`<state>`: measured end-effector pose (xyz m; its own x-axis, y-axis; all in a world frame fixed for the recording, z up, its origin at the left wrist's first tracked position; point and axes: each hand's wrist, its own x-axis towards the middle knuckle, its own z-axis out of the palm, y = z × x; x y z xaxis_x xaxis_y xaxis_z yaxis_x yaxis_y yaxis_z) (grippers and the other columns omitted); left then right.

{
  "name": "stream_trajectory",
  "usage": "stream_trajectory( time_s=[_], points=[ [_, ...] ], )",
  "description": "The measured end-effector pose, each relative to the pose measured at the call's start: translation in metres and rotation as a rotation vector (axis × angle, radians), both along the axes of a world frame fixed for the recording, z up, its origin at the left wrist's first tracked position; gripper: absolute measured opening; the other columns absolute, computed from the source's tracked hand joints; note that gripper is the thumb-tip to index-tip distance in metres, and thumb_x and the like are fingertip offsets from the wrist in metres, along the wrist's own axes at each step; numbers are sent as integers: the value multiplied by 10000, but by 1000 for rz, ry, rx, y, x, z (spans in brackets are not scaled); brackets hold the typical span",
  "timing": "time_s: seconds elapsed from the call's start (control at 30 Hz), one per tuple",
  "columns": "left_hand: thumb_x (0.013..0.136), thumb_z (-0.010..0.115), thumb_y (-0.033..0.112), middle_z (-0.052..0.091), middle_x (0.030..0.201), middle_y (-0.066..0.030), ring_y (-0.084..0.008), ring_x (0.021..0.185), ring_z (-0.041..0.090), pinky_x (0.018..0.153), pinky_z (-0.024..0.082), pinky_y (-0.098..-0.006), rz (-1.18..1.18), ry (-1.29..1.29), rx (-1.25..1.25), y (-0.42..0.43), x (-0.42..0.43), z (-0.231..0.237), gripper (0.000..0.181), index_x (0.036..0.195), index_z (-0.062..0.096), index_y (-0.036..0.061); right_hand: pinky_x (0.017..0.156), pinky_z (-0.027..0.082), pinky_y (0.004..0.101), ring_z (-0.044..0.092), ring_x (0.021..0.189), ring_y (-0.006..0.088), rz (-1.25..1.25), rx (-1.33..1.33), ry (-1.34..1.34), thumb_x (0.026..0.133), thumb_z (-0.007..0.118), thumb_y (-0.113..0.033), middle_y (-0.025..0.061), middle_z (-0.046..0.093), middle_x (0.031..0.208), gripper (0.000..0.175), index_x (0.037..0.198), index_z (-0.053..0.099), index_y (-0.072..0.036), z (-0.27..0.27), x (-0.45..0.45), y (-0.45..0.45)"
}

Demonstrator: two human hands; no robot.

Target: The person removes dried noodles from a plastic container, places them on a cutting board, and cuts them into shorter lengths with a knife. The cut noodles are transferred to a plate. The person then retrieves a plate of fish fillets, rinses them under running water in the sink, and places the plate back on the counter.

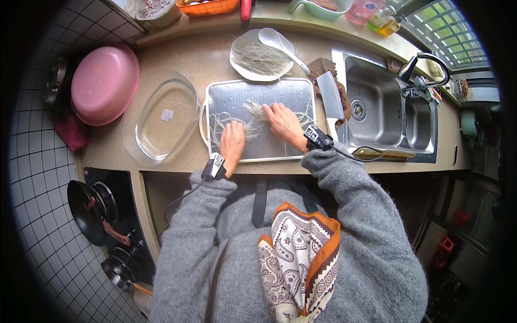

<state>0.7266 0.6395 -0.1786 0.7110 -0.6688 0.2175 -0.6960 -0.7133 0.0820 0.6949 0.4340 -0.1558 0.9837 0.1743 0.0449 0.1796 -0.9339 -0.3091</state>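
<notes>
A metal cutting board [266,149] with a pale rim and side handle lies on the counter before me, wet with droplets. Translucent glass noodles [253,110] are spread across it in a loose bundle, with loops trailing at both sides. My left hand [233,138] has its fingers curled down over the noodles on the left part of the board. Farther right, my right hand [285,124] closes over the bundle, its fingertips partly hidden. Behind the board, a white plate [260,77] carries more thin noodles and a white spoon [278,42].
Right of the board, a cleaver [330,95] lies on a brown cloth [344,95], beside the double steel sink [373,129]. Leftward are an oval glass dish [139,147] and a pink basin [105,84]. A wok [87,212] sits at the hob [133,189].
</notes>
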Motion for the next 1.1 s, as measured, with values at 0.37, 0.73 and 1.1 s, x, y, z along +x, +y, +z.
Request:
stream_trajectory(
  time_s=[0.37, 0.73, 1.1],
  points=[
    [813, 480, 54, 487, 835, -108, -247, 789, 529, 683, 476, -340, 121, 25, -24, -10, -6, -6, 41, 854, 486, 50, 691, 516, 361, 571, 834, 281, -87, -83, 78, 800, 481, -43, 138, 564, 886, 301, 1088, 492, 42, -17, 10, 6],
    [776, 541, 42, 490, 927, -258, -421, 880, 489, 788, 406, -479, 181, 425, -428, 0, 10, -12, 225, 959, 443, -43, 776, 423, 450, 517, 859, 371, -268, 404, 77, 819, 524, -159, 205, 517, 880, 174, 827, 559, 11, -31, 12, -27],
    [897, 452, 134, 496, 760, 14, -75, 717, 440, 646, 359, -235, 389, 1304, -1050, -30, 87, 70, 145, 823, 548, 56, 486, 382, 254, 427, 515, 101, -451, 1321, 268, 850, 418, -135, -4, 455, 626, 140, 769, 504, -61, 58, 69, -58]
  ],
)
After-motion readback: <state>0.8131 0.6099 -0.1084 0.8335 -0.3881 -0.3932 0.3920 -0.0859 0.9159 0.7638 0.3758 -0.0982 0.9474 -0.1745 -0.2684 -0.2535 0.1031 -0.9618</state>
